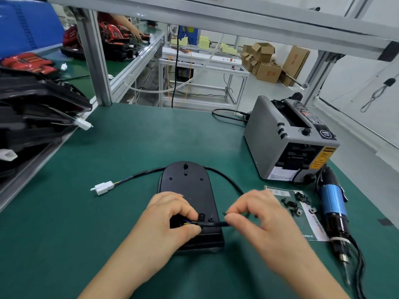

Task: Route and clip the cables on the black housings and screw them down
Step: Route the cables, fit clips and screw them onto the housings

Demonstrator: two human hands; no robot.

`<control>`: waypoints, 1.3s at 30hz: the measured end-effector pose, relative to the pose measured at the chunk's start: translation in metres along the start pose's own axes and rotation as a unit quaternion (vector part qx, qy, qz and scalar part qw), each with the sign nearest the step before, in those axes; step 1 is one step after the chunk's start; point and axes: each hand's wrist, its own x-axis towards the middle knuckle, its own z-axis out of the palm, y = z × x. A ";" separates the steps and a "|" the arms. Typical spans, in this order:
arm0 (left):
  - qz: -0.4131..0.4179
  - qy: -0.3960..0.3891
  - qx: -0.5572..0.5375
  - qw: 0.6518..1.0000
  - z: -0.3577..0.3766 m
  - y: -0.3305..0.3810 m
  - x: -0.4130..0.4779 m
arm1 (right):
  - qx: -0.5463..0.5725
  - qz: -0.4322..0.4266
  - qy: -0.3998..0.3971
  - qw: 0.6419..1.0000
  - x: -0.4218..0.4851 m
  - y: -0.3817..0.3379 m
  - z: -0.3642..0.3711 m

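Black cable (216,223) pinched in your left hand (170,212) on the housing (186,184), right hand (259,210) pinching it just beside. Tug unevenly and it could slip out of place.

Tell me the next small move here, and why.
Probably press the cable down by the two posts, ready for clipping. The left hand and right hand both pinch it taut across the near end of the housing, just below the posts; the clips lie loose at the right beside the screwdriver.
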 end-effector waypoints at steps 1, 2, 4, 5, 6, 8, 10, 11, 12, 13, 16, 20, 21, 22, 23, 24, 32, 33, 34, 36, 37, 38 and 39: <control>0.001 0.000 0.000 1.000 0.000 0.000 0.000 | 0.014 -0.009 -0.015 1.000 -0.001 -0.008 0.007; 0.002 0.001 0.002 1.000 0.000 0.001 0.000 | 0.018 -0.014 -0.024 0.999 0.000 -0.014 0.012; 0.009 0.000 0.009 1.000 0.000 0.001 0.000 | 0.002 -0.020 -0.021 1.000 0.002 -0.017 0.020; 0.012 0.000 0.011 1.000 0.000 0.001 0.000 | -0.010 -0.023 -0.013 1.000 0.003 -0.017 0.022; 0.015 0.000 0.013 1.000 0.000 0.001 0.001 | -0.018 -0.025 -0.006 0.999 0.004 -0.017 0.023; 0.021 -0.001 0.016 1.000 0.000 0.000 0.001 | -0.032 -0.031 0.005 0.999 0.005 -0.017 0.025; 0.027 0.000 0.018 0.999 0.000 -0.001 0.000 | -0.051 -0.033 0.008 0.998 0.006 -0.018 0.026; 0.029 0.001 0.018 0.999 0.001 -0.001 0.001 | -0.059 -0.030 0.006 0.998 0.006 -0.019 0.026; 0.031 0.004 0.016 0.999 0.001 -0.001 0.000 | -0.066 -0.027 0.000 0.997 0.006 -0.020 0.025; 0.031 0.006 0.014 0.999 0.001 -0.002 0.000 | -0.073 -0.025 -0.008 0.997 0.007 -0.020 0.024; 0.030 0.007 0.013 0.999 0.002 -0.001 0.000 | -0.097 -0.013 -0.039 0.994 0.009 -0.024 0.021; 0.032 0.011 0.011 0.999 0.002 -0.002 -0.001 | -0.115 0.016 -0.071 0.991 0.015 -0.033 0.016; 0.033 0.012 0.012 0.999 0.002 -0.002 -0.001 | -0.120 0.023 -0.078 0.989 0.017 -0.034 0.015; 0.035 0.011 0.013 0.999 0.002 -0.002 -0.001 | -0.126 0.029 -0.085 0.988 0.019 -0.035 0.014; 0.037 0.010 0.014 0.999 0.003 -0.003 -0.001 | -0.131 0.033 -0.092 0.987 0.021 -0.036 0.013; 0.040 0.009 0.016 0.999 0.003 -0.003 -0.001 | -0.137 0.036 -0.097 0.985 0.022 -0.037 0.013; 0.038 0.015 0.003 0.999 0.004 -0.004 0.000 | -0.111 0.063 -0.140 0.982 0.031 -0.037 0.008; 0.039 0.014 0.004 0.999 0.003 -0.005 0.000 | -0.103 0.068 -0.144 0.982 0.031 -0.036 0.008; 0.040 0.013 0.006 0.999 0.003 -0.005 0.001 | -0.098 0.071 -0.146 0.982 0.031 -0.035 0.008; 0.043 0.009 0.010 0.999 0.003 -0.006 0.001 | -0.095 0.073 -0.145 0.982 0.030 -0.033 0.009; 0.044 0.008 0.011 0.999 0.003 -0.006 0.002 | -0.093 0.074 -0.142 0.983 0.030 -0.033 0.009; 0.044 0.007 0.013 0.999 0.003 -0.006 0.002 | -0.091 0.073 -0.139 0.983 0.030 -0.033 0.009; 0.044 0.007 0.013 0.999 0.003 -0.006 0.002 | -0.088 0.072 -0.137 0.984 0.030 -0.032 0.009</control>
